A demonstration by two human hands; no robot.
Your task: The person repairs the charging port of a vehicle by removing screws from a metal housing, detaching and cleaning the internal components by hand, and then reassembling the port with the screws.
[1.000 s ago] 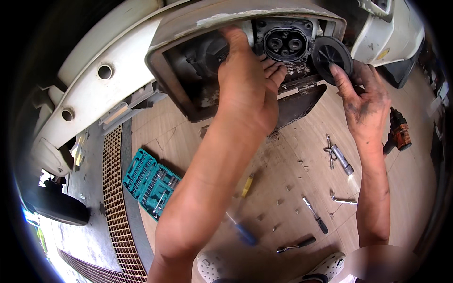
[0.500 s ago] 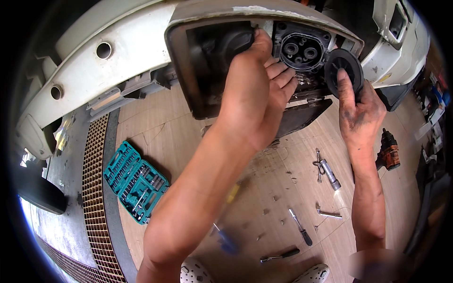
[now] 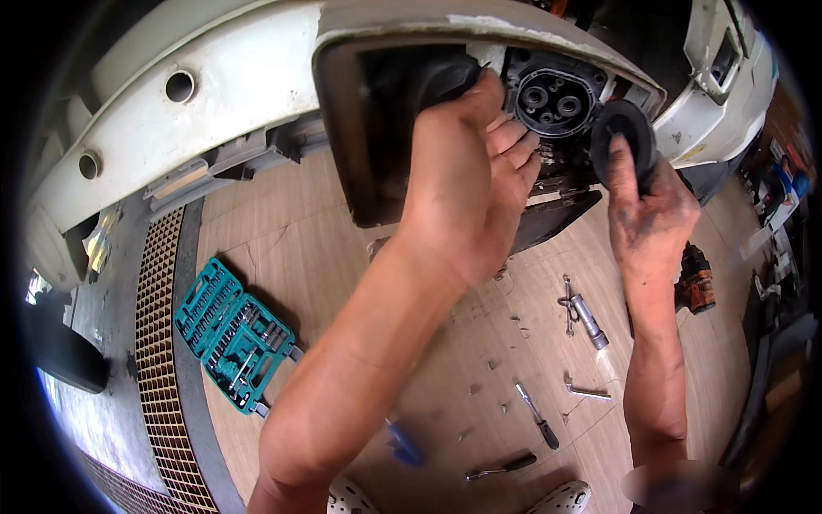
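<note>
Up at the opening in a vehicle panel, a black charging socket (image 3: pixel 554 99) with round contacts faces me. My left hand (image 3: pixel 471 163) reaches in at its left side. Its thumb and forefinger come together at a pale metal bracket (image 3: pixel 488 56); whatever lies between them is too small to make out, and the other three fingers hang loosely below the socket. On the right, my right hand (image 3: pixel 651 201) grips a round black socket cap (image 3: pixel 612 128), its thumb pressed on the face. The cap is tilted beside the socket.
On the tiled floor lie a teal socket set case (image 3: pixel 235 336), a ratchet (image 3: pixel 538 418), another ratchet (image 3: pixel 501 468), a lit torch (image 3: pixel 588 319), an angled wrench (image 3: pixel 589 391) and an orange cordless drill (image 3: pixel 698 281). A floor grate (image 3: pixel 161 343) runs at left.
My view has shifted slightly, so the floor tools sit a little further left. Both hands keep their places at the bracket and on the cap, and the cap has turned slightly.
</note>
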